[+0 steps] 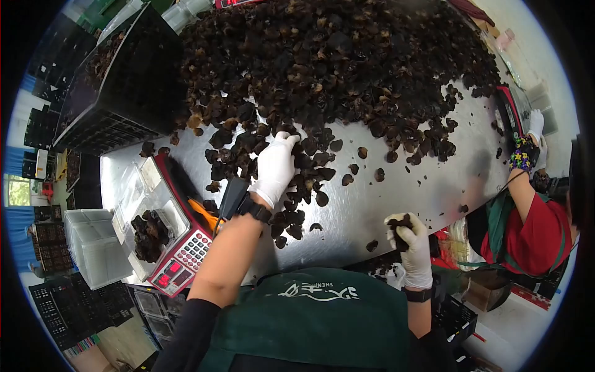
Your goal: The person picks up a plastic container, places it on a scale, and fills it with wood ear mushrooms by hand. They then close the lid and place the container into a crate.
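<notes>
A broad heap of dark, curled, dried wood ear mushrooms (322, 56) covers the far part of the metal table (353, 217). My left hand (276, 164), in a white glove, reaches down to loose pieces at the near edge of the heap. Its fingers are bent together, and what lies under them is hidden. Closer to my body, my right hand (414, 251), also gloved, is closed around a few dark mushroom pieces (400, 229). Left of my left arm, a clear plastic box (133, 214) holding mushrooms sits on a red-and-white digital scale (186, 248).
A large black crate (133, 93) leans at the table's left end. Stacked clear containers (96, 245) stand beside the scale. On the right, a co-worker in a red sleeve (530, 232) has gloved hands near another red scale (509, 111).
</notes>
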{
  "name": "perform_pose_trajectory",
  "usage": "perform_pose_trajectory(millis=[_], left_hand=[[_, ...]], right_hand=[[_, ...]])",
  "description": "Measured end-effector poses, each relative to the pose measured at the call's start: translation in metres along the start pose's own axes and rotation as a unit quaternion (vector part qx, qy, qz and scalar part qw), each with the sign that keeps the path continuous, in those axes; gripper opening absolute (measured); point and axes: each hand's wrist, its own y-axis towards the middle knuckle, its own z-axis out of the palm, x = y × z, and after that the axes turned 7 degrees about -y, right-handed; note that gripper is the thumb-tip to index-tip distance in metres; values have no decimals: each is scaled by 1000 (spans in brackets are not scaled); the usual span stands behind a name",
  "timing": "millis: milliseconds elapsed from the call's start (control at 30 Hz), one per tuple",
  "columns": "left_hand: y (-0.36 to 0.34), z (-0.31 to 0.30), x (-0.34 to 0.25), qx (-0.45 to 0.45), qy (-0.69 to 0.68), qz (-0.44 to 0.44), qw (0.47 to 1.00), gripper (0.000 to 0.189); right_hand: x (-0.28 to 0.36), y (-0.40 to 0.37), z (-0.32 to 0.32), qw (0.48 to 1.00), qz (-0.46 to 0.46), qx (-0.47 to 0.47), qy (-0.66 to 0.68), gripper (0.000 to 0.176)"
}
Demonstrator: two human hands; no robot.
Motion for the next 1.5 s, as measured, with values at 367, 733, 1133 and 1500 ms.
perform_pose_trajectory(millis=[367,733,1133,1500], left_hand=[[-30,-50,-37,89,-641,-276,710,35],[-116,-90,-74,26,-589,-295,752,15],[-205,-280,6,-431,-239,-290,820,18],[-218,-277,89,-387,-173,-255,869,21]], right_hand=[[12,40,51,992,10,115,-48,13],[15,21,109,964,-6,226,-138,13],[-9,22,137,912,-11,352,-211,7],[-10,30,124,920,-40,298,-250,10]])
